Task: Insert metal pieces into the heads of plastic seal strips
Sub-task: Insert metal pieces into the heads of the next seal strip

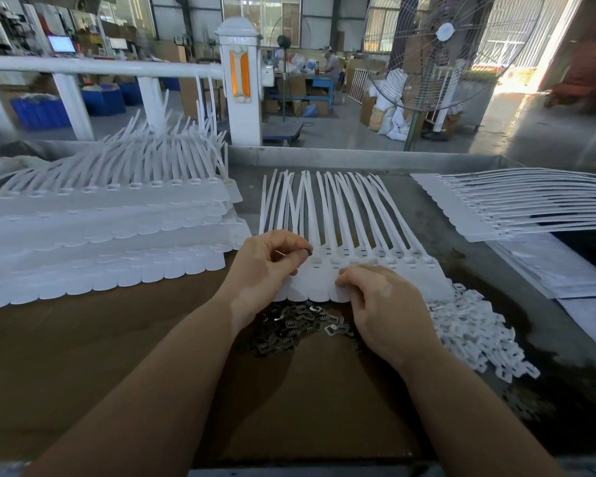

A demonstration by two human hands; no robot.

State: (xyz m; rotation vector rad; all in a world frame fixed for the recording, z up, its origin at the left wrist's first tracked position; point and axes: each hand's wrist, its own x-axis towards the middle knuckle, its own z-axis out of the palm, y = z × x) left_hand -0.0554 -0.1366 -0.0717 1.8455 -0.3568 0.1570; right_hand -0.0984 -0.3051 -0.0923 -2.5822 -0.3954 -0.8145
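Left hand [265, 266]: pinches one small dark metal clip [308, 251]; seat it squarely in the leftmost head. Right hand [386, 304]: curled fingertips press the white plastic seal-strip sheet [375, 270] flat.

White seal strips [355, 235], grey metal pcs [289, 325]
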